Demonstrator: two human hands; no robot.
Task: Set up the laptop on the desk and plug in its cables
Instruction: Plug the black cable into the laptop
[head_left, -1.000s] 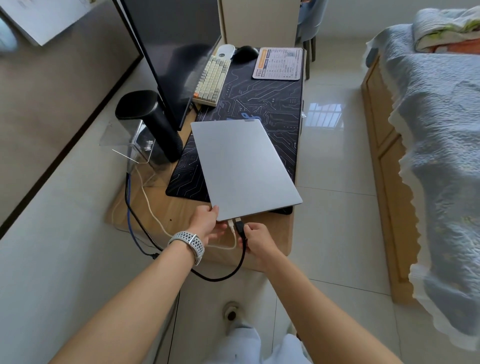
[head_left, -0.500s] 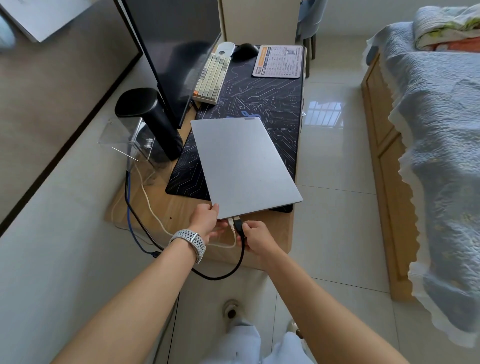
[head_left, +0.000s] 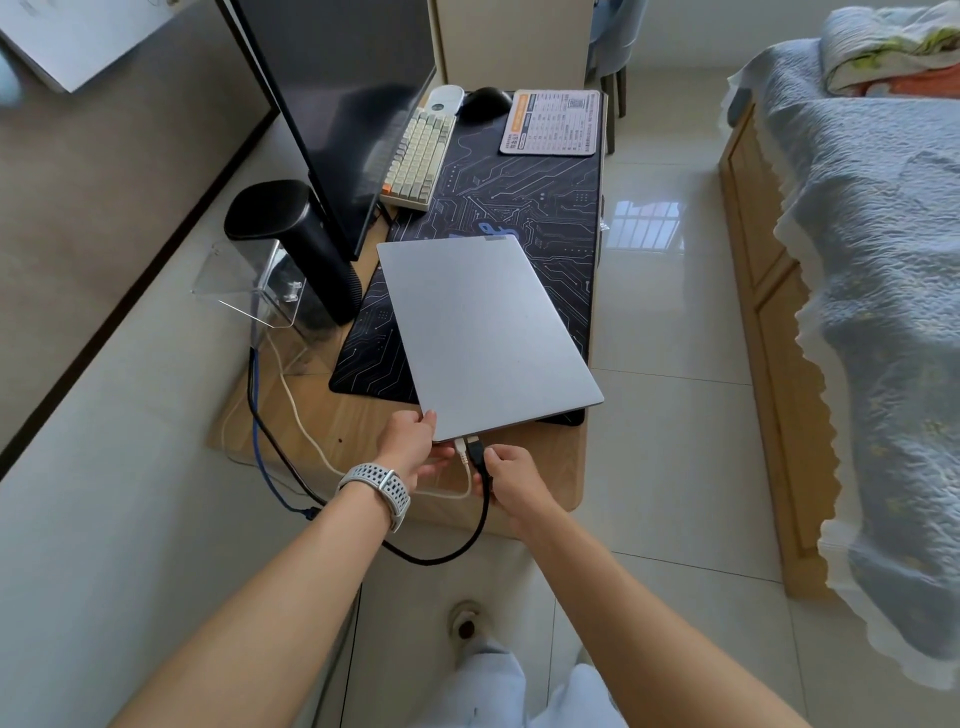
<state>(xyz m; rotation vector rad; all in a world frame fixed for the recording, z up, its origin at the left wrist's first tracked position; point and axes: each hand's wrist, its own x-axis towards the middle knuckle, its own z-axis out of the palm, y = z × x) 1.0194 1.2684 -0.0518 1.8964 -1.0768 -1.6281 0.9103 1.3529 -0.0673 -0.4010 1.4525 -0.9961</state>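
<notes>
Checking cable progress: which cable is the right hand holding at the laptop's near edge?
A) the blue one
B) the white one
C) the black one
C: the right hand pinches the black cable at its plug against the laptop, beside the white cable.

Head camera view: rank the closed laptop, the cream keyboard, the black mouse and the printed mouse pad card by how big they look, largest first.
1. laptop, by far the largest.
2. keyboard.
3. printed card; it looks close to the keyboard, and both lie farther from the camera, so that order is unsure.
4. black mouse, smallest.
</notes>
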